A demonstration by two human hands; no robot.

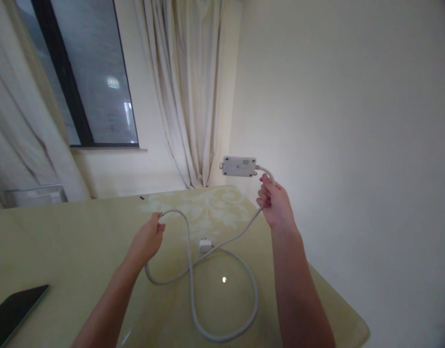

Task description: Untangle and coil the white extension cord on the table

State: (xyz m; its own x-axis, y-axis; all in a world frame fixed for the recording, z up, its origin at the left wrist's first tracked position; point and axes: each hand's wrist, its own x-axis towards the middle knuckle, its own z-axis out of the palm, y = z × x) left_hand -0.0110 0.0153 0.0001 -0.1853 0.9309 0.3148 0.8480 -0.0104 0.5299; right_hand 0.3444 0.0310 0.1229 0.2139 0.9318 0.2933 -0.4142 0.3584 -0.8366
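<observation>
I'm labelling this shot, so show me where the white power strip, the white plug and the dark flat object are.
White power strip (pixel 239 167): head view, middle of its flat face.
White plug (pixel 205 246): head view, on its body.
Dark flat object (pixel 15 311): head view, on its visible top.

Lighting's pretty dim and flat tbh. The tabletop (pixel 81 241) is glossy, with one tiny hot glare spot (pixel 224 280), and the window (pixel 95 87) glass shows pale glowing patches. Wall (pixel 346 121) goes gray and darkens toward the right corners. Kinda soft overall, label (pixel 246 162) print's unreadable.
</observation>
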